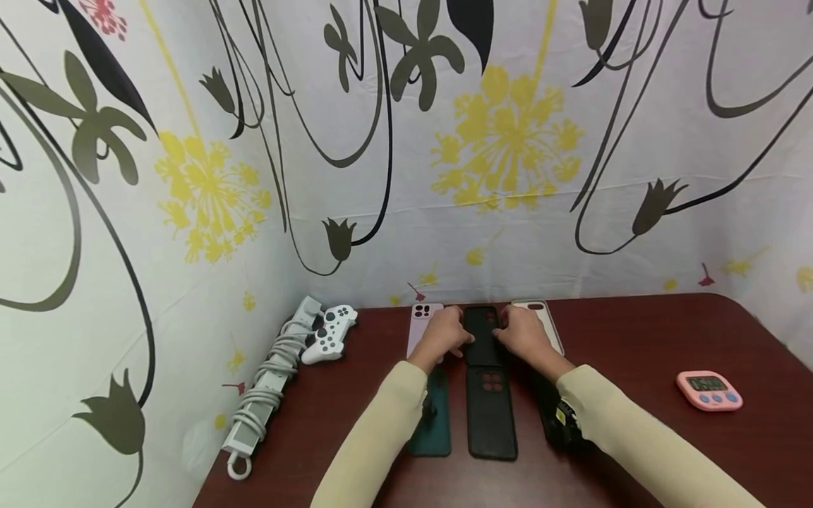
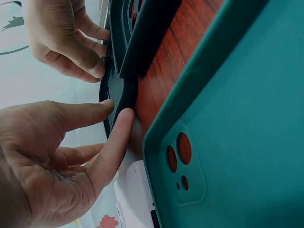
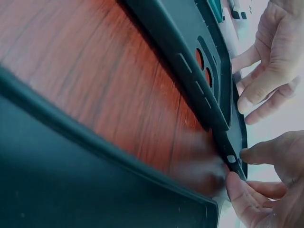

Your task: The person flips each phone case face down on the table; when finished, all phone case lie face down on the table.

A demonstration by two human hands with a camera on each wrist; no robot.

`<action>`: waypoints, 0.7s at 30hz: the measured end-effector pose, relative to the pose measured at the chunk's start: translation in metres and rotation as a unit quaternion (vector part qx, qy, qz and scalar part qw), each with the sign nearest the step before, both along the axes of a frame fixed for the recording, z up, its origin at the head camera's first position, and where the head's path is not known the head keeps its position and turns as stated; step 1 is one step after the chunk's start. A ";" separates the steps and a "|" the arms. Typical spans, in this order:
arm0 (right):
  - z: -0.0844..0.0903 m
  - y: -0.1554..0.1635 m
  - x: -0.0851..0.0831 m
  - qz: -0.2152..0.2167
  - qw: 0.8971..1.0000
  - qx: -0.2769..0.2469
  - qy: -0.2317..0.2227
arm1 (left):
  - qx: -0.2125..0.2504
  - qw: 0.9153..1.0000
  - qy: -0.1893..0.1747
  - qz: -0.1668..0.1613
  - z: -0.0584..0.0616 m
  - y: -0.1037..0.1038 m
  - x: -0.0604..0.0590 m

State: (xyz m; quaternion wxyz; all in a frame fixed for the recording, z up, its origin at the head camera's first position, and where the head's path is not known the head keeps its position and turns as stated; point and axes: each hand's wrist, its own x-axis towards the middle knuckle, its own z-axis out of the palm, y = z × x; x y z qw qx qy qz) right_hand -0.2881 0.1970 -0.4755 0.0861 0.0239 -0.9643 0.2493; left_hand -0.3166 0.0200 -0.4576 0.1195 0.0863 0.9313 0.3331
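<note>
A thin black phone case (image 1: 483,335) lies on the dark reddish-brown wooden tabletop (image 1: 625,339), directly behind the landmark, a matte black phone case with a four-hole camera cutout (image 1: 492,416), the two end to end. Both hands are on the thin case: the left hand (image 1: 447,328) pinches its left rim between thumb and forefinger, and the right hand (image 1: 519,328) pinches its right rim the same way. Just left of the landmark lies a teal phone case (image 1: 440,427), partly under the left forearm; behind and to its left, a pale lilac phone case (image 1: 416,330). Behind and to the landmark's right is a white phone case with a greyish rim (image 1: 551,326), and to its right, mostly hidden by the right forearm, a dark phone case (image 1: 547,409). Well left of the landmark sit a white game controller (image 1: 330,333) and, beyond it, a white power strip wrapped in grey cord (image 1: 269,384); well right, a pink digital timer (image 1: 708,391).
</note>
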 end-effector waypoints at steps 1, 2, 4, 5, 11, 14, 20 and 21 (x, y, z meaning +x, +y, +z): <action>0.000 -0.001 0.000 0.002 1.000 0.002 -0.001 | -0.003 1.000 -0.001 0.000 0.000 0.001 0.000; -0.001 -0.001 0.000 0.004 1.000 0.003 -0.003 | -0.006 1.000 -0.002 -0.001 0.000 0.001 -0.001; -0.001 -0.002 0.001 0.010 1.000 0.002 -0.010 | -0.012 1.000 -0.003 -0.004 -0.001 0.002 -0.002; -0.002 -0.003 0.001 0.011 1.000 -0.001 -0.013 | -0.015 1.000 -0.003 -0.006 -0.001 0.002 -0.002; -0.003 -0.005 0.003 0.017 1.000 -0.011 -0.023 | -0.012 1.000 0.001 -0.017 -0.001 0.000 -0.003; -0.004 -0.005 0.002 0.014 0.999 -0.015 -0.024 | -0.008 1.000 0.000 -0.020 0.001 -0.002 -0.003; -0.006 -0.006 -0.001 0.001 1.000 -0.027 -0.012 | -0.006 1.000 -0.009 -0.010 0.002 -0.003 -0.004; -0.007 -0.006 -0.002 0.000 1.000 -0.029 -0.008 | -0.007 1.000 -0.010 -0.008 0.002 -0.003 -0.004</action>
